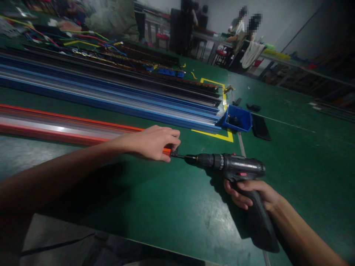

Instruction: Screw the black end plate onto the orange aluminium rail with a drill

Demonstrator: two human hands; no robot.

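Note:
My right hand [249,192] is wrapped round the grip of a black power drill [238,164], which points left. The drill's long thin bit reaches a small black piece [174,150] at the end of a long orange-red profile [69,127]. Over that end lies my left hand [156,142], its fingers and thumb closed round the profile. The contact between bit and black piece is too small to make out fully.
Behind the orange-red profile lie long blue profiles [111,96] and black strips [133,77]. A blue bin [238,118] with dark parts stands at their right end, beside a black flat object [260,127]. Coloured wires [74,38] lie at the back left; people sit far behind.

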